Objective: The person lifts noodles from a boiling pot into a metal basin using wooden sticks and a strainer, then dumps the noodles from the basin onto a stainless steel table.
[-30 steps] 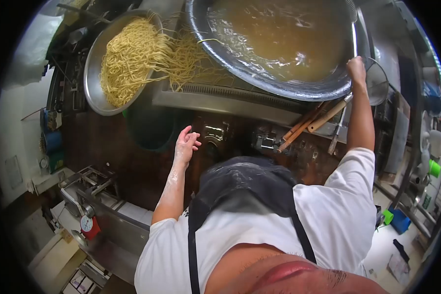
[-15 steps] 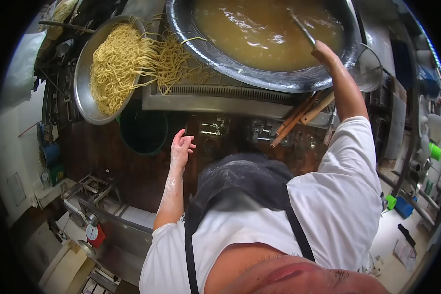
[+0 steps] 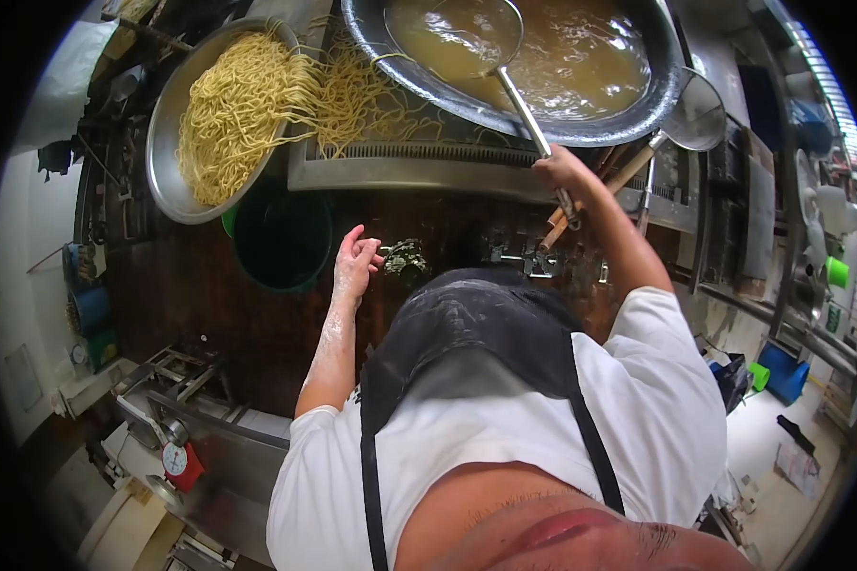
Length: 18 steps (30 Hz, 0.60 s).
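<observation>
My right hand (image 3: 567, 171) is closed around the metal handle of a long-handled round strainer (image 3: 522, 103). Its wide rim lies in cloudy yellowish liquid inside a big dark wok (image 3: 428, 93). At my left side, my left hand (image 3: 356, 262) hangs over the floor, dusted with white powder. Its fingers are loosely bent and apart, holding nothing. Ahead of it, a heap of yellow noodles (image 3: 238, 114) fills a tilted metal bowl (image 3: 162, 171). More noodles spill from there over the metal stove ledge (image 3: 390, 174) toward the wok.
A second mesh strainer (image 3: 697, 112) rests at the wok's right side, with wooden handles (image 3: 628, 171) jutting over the ledge. A dark green bucket (image 3: 281, 238) stands below the bowl. Behind me on the left are a metal counter (image 3: 248, 476) and a red dial scale (image 3: 183, 464).
My right hand has drawn the handle back toward me and leftward, and the strainer's round rim now shows in the liquid. The left hand stays nearly still.
</observation>
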Tool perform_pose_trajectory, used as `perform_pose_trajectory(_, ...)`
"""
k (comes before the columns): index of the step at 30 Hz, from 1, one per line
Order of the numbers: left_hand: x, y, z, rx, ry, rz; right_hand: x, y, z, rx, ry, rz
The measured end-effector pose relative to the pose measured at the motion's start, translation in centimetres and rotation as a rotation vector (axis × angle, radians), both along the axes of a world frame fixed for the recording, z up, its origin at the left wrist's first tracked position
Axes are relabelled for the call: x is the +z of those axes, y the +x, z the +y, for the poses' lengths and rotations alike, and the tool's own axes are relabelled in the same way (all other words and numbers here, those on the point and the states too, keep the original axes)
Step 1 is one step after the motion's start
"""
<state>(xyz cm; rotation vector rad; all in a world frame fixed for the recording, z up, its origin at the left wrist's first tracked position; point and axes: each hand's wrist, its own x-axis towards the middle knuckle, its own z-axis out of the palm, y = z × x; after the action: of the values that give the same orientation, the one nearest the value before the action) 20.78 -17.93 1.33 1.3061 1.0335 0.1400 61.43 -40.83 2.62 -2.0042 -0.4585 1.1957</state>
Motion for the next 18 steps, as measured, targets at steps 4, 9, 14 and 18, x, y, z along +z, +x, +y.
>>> perform_pose_trajectory(4,0.1,-1.6,0.3,0.012,-0.002,-0.02,2.1,-7.7,2.2,-0.223,0.078,0.179)
perform_pose_trajectory(9,0.1,-3.9,0.4,0.047,-0.004,-0.043,5.1,-12.5,6.0,-0.237,0.189,0.215)
perform_pose_trajectory(14,1.1,-4.4,0.4,0.074,-0.012,-0.06,9.2,-17.2,12.7,-0.077,0.127,-0.076)
perform_pose_trajectory(18,1.2,-3.9,1.3,0.067,0.0,-0.083,9.9,-18.9,18.1,0.229,0.285,-0.503)
